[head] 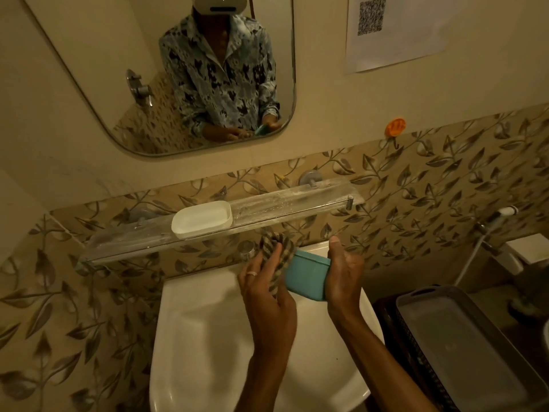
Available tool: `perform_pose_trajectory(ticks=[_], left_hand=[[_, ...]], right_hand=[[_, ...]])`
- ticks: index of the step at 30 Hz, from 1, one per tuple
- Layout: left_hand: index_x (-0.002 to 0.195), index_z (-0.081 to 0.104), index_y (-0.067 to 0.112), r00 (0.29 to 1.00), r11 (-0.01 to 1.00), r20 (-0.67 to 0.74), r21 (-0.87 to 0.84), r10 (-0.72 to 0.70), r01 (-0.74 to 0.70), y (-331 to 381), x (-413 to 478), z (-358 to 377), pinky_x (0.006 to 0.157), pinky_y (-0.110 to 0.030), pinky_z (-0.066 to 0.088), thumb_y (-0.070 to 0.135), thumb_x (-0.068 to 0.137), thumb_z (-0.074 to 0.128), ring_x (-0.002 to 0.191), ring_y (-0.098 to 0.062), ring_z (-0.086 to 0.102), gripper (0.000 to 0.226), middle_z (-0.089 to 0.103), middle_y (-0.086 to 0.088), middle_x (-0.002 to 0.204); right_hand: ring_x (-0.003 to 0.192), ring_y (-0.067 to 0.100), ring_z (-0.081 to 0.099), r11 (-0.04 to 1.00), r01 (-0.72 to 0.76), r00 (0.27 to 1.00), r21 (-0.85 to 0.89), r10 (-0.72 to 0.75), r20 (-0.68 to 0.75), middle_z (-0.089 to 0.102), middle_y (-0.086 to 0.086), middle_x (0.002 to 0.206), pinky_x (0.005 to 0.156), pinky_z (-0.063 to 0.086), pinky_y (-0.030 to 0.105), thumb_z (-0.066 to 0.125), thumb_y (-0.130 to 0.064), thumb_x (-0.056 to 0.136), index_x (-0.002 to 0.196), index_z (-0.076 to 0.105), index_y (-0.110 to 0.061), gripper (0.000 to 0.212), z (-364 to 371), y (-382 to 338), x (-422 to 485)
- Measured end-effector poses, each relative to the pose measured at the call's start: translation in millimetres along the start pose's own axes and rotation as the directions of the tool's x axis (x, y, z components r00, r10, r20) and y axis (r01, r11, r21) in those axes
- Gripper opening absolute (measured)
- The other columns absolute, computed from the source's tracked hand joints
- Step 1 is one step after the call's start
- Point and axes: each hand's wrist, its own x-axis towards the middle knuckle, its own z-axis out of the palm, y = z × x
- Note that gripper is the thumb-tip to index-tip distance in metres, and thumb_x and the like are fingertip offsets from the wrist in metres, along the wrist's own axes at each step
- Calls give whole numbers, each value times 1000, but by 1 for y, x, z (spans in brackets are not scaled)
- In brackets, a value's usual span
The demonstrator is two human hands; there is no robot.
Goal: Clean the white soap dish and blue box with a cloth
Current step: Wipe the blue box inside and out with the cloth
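My right hand (344,272) grips the blue box (307,275) from its right side and holds it tilted above the white sink (208,337). My left hand (264,289) presses a striped cloth (277,251) against the box's left side; part of the cloth sticks up above my fingers. The white soap dish (202,218) rests on the clear wall shelf (297,203), up and to the left of both hands, with nothing touching it.
A mirror (104,84) hangs above the shelf. A grey tray on a dark basket (457,346) stands right of the sink. An orange hook (395,126) and a paper with a code (386,31) are on the wall. A spray hose (502,214) hangs far right.
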Motion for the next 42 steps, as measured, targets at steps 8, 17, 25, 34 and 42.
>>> perform_pose_trajectory(ticks=[8, 17, 25, 34, 42], left_hand=[[135, 42, 32, 949, 946, 73, 92, 306, -312, 12, -26, 5, 102, -38, 41, 15, 88, 43, 129, -18, 35, 49, 49, 5, 132], [128, 47, 43, 997, 996, -18, -26, 81, -81, 5, 6, -11, 95, -36, 49, 2, 89, 51, 130, -20, 36, 58, 34, 15, 132], [132, 45, 35, 953, 954, 67, 25, 295, -298, 15, -24, -1, 106, -31, 38, 15, 88, 46, 129, -20, 36, 48, 46, 6, 132], [116, 58, 32, 854, 715, 186, -476, -486, 511, -25, 40, -37, 87, -32, 52, 4, 94, 47, 105, -16, 61, 38, 62, -5, 121], [116, 62, 5, 504, 90, 602, -584, -619, 807, -22, 5, -25, 76, -43, 50, 35, 90, 48, 88, -32, 65, 42, 70, -19, 99]], right_hand=[[54, 34, 55, 995, 29, 998, 97, -35, 54, 57, 21, 56, 56, 49, 42, 45, -25, 99, 56, 54, 1, 51, 3, -4, -4], [59, 29, 64, 999, 14, 1000, 47, -14, 7, 57, 9, 55, 56, 50, 38, 47, -28, 98, 51, 44, -13, 49, 10, -13, -7], [51, 28, 52, 995, 78, 995, 65, -81, 55, 52, 26, 53, 54, 46, 42, 45, -25, 99, 55, 51, 8, 55, 6, -9, -5], [54, 23, 64, 988, -70, 997, 140, 64, 45, 60, 9, 54, 55, 48, 33, 46, -35, 97, 53, 48, -8, 51, -1, -8, 0], [60, 27, 69, 956, -60, 984, 287, 8, 180, 70, 13, 63, 55, 52, 33, 63, -54, 78, 56, 65, -13, 47, -1, -9, -4]])
